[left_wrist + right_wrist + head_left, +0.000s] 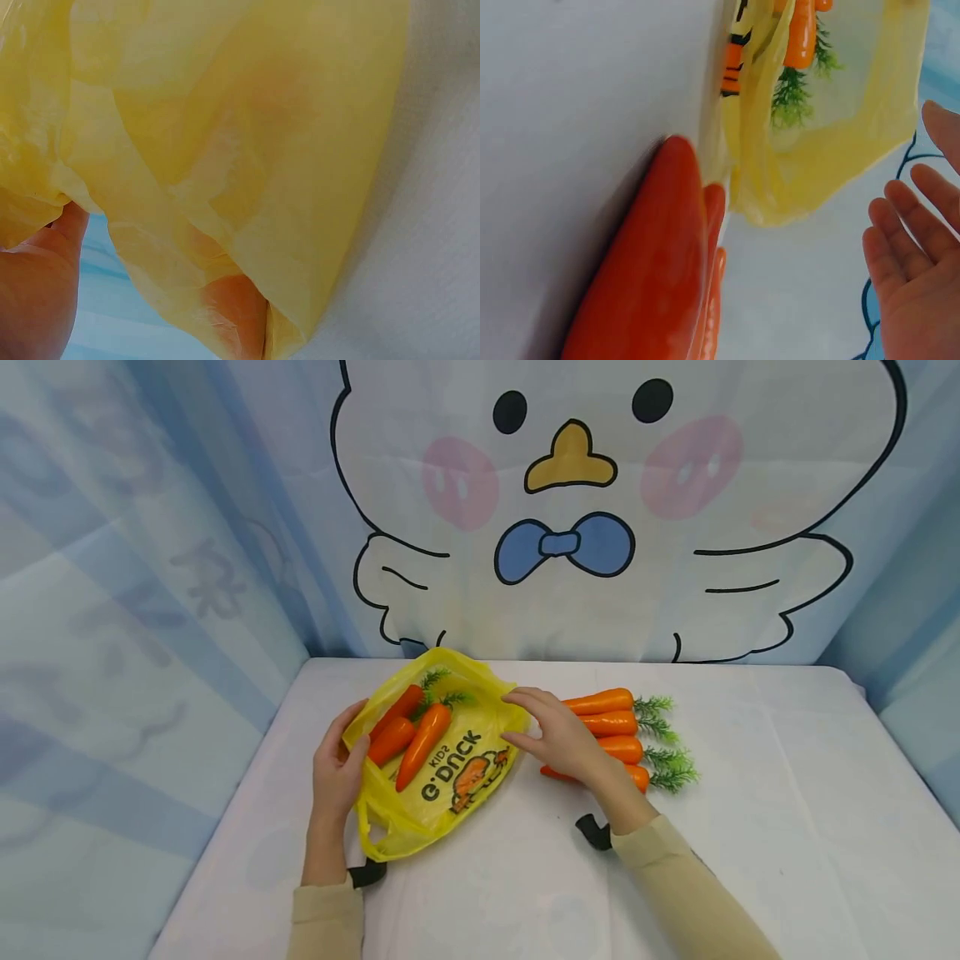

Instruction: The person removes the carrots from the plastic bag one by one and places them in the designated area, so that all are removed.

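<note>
A yellow plastic bag [491,693] with a printed duck lies with its mouth spread wide. Inside it are three orange toy carrots [424,745] with green tops. My left hand [336,770] grips the bag's left rim; in the left wrist view the thumb [41,292] meets the yellow plastic [262,150] and another finger shows through it. At the bag's right rim, my right hand [558,735] has its fingers spread and holds nothing. Its palm faces the bag's mouth in the right wrist view. Several more carrots [609,700] lie side by side under and beyond that hand.
A white cloth covers the table [787,793]. Behind it hangs a curtain [570,618] printed with a large cartoon duck, and blue-white curtains [112,693] flank both sides. Black straps [592,832] stick out at the wrists.
</note>
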Demonstrator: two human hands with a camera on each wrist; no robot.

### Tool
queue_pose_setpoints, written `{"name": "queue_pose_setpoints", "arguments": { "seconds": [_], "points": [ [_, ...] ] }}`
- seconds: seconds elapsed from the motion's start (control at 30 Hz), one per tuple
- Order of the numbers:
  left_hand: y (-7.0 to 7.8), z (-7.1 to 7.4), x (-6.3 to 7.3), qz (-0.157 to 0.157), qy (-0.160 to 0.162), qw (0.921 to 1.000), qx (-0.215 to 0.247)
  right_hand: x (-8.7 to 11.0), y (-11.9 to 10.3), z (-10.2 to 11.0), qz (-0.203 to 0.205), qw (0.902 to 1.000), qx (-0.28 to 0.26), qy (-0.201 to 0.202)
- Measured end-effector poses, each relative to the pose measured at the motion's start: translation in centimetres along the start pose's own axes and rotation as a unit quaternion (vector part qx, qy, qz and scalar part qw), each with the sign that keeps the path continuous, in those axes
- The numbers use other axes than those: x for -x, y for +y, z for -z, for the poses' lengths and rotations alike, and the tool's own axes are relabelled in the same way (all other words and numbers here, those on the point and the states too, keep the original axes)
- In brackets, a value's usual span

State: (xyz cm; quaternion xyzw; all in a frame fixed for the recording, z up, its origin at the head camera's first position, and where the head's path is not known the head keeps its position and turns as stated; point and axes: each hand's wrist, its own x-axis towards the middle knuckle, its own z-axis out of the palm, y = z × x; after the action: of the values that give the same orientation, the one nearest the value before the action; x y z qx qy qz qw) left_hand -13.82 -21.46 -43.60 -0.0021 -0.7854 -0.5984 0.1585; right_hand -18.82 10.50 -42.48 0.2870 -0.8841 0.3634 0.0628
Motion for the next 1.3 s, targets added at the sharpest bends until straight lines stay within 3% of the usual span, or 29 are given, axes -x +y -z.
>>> {"name": "queue_pose_setpoints", "arguments": {
  "seconds": [0.2, 0.37, 0.67, 0.93, 0.97, 1.2, 1.3],
  "points": [
    [2.7, 0.1, 0.6, -0.013, -0.002, 0.9999, -0.007, -1.5, -0.7, -1.8, -0.02, 0.9991, -0.023, -0.028],
    [3.2, 0.0, 0.7, -0.009, -0.001, 0.9999, -0.012, -2.7, -1.2, -3.3, -0.007, 0.9981, -0.038, -0.049],
    [3.0, 0.2, 0.7, 0.001, 0.005, 1.0, -0.008, -5.5, -2.3, -4.7, 0.023, 0.9944, -0.022, -0.101],
    [2.9, 0.2, 0.6, -0.011, 0.003, 0.9999, 0.0, -7.8, -2.3, -4.9, 0.042, 0.9859, -0.002, -0.162],
    [2.3, 0.2, 0.4, -0.016, 0.003, 0.9999, 0.002, -8.0, -2.2, -4.9, 0.042, 0.9843, 0.001, -0.171],
    [2.1, 0.1, 0.4, -0.01, 0.002, 0.9999, -0.01, -9.5, -2.0, -5.1, 0.068, 0.974, 0.018, -0.215],
    [0.7, 0.3, 0.0, -0.009, 0.005, 0.9999, -0.006, -10.0, -1.9, -5.4, 0.082, 0.9699, 0.02, -0.228]
  ]
}}
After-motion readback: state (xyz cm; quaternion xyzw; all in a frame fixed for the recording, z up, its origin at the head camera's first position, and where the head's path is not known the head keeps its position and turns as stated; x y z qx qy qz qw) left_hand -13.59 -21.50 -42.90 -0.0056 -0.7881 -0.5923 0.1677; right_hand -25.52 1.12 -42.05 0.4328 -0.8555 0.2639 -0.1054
